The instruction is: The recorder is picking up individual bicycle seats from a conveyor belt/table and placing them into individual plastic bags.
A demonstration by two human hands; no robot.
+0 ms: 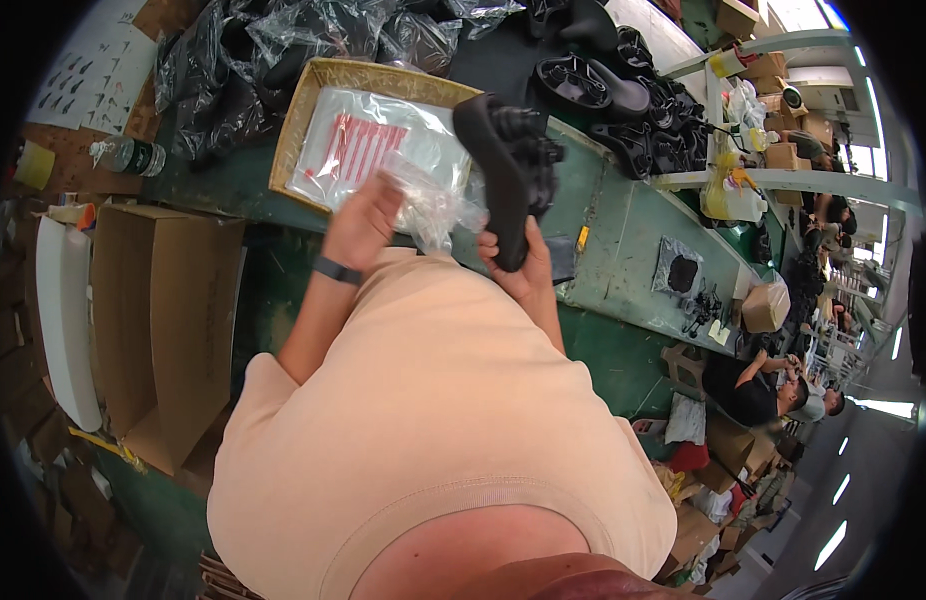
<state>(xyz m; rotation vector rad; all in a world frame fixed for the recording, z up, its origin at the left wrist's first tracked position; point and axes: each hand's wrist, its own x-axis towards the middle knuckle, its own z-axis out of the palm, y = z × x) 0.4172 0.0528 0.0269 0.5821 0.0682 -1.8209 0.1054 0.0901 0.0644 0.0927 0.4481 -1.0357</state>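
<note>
My right hand grips a black bicycle saddle by its narrow end, holding it upright with its underside hardware turned to the right. My left hand is closed on a crumpled clear plastic bag, which hangs beside the saddle. Just beyond both hands, a shallow cardboard tray holds a stack of flat clear bags with red print. The tray lies on the green workbench.
Saddles in clear plastic pile up at the far left, and bare black saddles at the far right. A plastic bottle lies on the left. An open cardboard carton stands left of me. Co-workers sit farther right.
</note>
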